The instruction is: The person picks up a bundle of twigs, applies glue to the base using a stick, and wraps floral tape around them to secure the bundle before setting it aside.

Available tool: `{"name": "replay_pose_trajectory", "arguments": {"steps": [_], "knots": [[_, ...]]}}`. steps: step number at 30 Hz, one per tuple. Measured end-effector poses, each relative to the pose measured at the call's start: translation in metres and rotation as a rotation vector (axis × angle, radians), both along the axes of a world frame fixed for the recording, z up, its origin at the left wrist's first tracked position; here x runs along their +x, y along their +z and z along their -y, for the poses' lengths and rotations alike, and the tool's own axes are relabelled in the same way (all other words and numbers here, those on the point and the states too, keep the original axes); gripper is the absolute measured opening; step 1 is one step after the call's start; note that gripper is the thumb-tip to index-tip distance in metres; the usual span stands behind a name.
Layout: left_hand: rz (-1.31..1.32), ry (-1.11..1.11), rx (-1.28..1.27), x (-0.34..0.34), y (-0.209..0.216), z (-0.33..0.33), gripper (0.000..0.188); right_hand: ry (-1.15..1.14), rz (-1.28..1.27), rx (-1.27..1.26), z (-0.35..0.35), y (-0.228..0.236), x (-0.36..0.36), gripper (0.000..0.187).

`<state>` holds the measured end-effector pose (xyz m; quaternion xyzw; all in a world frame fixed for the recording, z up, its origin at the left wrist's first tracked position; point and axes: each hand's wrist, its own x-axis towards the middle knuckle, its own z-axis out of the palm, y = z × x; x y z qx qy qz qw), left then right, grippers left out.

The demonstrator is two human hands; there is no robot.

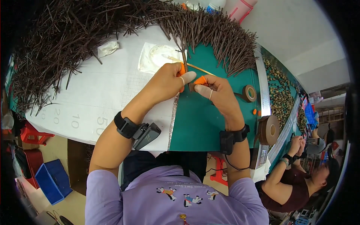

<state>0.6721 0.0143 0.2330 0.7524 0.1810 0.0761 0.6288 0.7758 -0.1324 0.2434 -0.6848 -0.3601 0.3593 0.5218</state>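
My left hand [168, 79], with white and orange finger covers, pinches the lower end of a thin brown artificial branch [184, 60]. The branch's forked twigs point away from me. Close beside it, my right hand [219, 93], also in white and orange finger covers, pinches a short brown strip of tape [192, 87] against the stem's bottom end. A small roll of brown tape [249, 93] stands right of my right hand, its loose end trailing toward that hand. Behind my hands a thin wooden brush [200, 69] lies across the edge of a white dish [159, 54].
Brown branches are heaped at the far left [75, 33] and laid in a row at the back [228, 43]. Larger tape rolls [270, 130] stand at the right edge of the green mat [202, 129]. Small buds [279, 90] cover the neighbouring table, where another person [290, 183] sits.
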Motion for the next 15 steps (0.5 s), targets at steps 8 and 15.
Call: {"name": "replay_pose_trajectory", "arguments": {"steps": [8,15], "knots": [[-0.046,-0.019,-0.325,-0.0034,0.0117,0.0002,0.019,0.027,-0.015,-0.044,-0.0014,0.0,-0.0026,0.013],[0.054,0.046,-0.376,-0.0009,0.012,0.0023,0.019,0.004,0.025,-0.003,-0.0046,-0.0021,-0.0067,0.013]]}}
